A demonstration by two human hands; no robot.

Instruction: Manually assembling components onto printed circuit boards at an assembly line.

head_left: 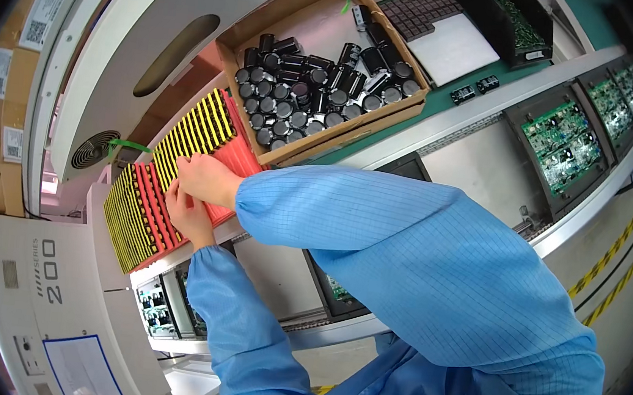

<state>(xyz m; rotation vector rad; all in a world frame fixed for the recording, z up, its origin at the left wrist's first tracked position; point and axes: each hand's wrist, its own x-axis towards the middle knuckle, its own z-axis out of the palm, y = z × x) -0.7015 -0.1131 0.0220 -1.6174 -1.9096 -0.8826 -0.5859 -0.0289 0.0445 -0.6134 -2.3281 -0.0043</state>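
Blue sleeves [431, 269] are stretched forward. The left hand [191, 217] and right hand [208, 178] are held close, fingers curled, over yellow-and-black strips [195, 126] on a red base [242, 160]; whether anything is pinched cannot be told. The strips are packed in rows, apparently for order.

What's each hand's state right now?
Left hand: fingers bent over the yellow-and-black rows; any hold can't be told.
Right hand: fingers bent beside the left; any hold can't be told.
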